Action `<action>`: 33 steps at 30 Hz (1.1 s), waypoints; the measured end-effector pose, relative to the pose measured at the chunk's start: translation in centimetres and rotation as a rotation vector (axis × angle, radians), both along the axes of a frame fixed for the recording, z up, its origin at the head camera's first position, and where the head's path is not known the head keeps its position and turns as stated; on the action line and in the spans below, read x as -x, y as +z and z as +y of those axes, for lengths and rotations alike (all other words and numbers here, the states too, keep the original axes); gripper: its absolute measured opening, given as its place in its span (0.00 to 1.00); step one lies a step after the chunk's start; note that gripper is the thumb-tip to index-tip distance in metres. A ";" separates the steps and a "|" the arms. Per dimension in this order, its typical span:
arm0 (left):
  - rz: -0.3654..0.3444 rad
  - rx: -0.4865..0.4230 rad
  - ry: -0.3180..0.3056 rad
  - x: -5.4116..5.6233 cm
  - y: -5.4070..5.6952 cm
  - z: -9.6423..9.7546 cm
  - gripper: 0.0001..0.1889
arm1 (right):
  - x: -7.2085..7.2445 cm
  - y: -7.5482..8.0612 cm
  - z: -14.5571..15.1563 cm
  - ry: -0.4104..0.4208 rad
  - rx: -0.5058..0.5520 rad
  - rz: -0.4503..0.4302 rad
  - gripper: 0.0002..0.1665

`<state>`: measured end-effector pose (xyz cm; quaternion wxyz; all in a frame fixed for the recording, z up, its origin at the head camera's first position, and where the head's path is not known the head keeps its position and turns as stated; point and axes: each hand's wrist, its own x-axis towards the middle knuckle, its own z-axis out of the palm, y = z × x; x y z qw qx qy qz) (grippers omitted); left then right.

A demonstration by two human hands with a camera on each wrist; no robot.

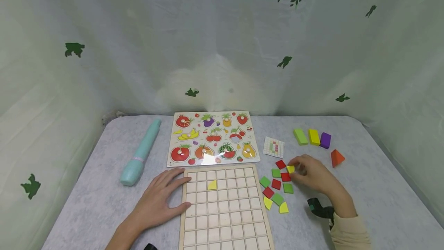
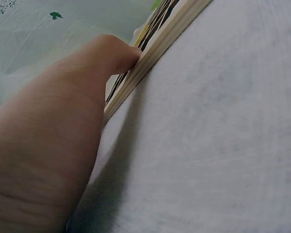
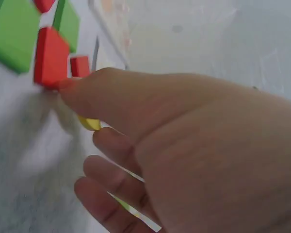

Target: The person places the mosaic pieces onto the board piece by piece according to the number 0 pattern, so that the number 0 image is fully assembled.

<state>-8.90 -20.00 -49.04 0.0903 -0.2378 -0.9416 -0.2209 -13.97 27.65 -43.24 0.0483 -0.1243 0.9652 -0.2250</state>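
A wooden grid board (image 1: 225, 219) lies in front of me, with one yellow quarter-round tile (image 1: 212, 184) in an upper cell. My left hand (image 1: 156, 200) rests at the board's left edge, fingers and thumb spread over its rim; the left wrist view shows the thumb (image 2: 121, 53) against the side of the board. Right of the board, my right hand (image 1: 312, 173) pinches a yellow tile (image 1: 290, 169) between thumb and fingers, at the upper right of the loose tiles. In the right wrist view the thumb partly hides this yellow tile (image 3: 89, 123), and a red tile (image 3: 51, 58) stands by the thumb tip.
Loose red, green and yellow tiles (image 1: 277, 198) lie beside the board. Behind them is a small pattern card (image 1: 273, 147). A fruit puzzle (image 1: 213, 138) sits behind the board, a turquoise tapered object (image 1: 140, 153) at left. Several blocks (image 1: 313, 137) and an orange pyramid-like block (image 1: 337, 158) are at right.
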 end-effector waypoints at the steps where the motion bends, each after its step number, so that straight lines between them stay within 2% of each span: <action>1: 0.002 0.001 0.000 0.0 0.0 0.0 0.35 | 0.0 0.1 -0.2 0.000 0.005 0.008 0.16; 10: 0.006 -0.001 0.002 0.0 0.1 0.0 0.35 | -0.1 1.0 -3.3 0.060 0.095 0.026 0.16; 20: 0.002 0.004 0.001 0.0 0.2 0.0 0.35 | 0.4 1.4 -7.7 0.234 0.136 0.037 0.15; 28: 0.009 -0.004 -0.003 -0.1 0.1 0.1 0.35 | 0.7 0.9 -10.6 0.301 0.205 -0.045 0.14; 33: 0.014 -0.005 -0.003 -0.1 0.1 0.1 0.35 | 0.7 0.2 -11.8 0.344 0.215 -0.035 0.14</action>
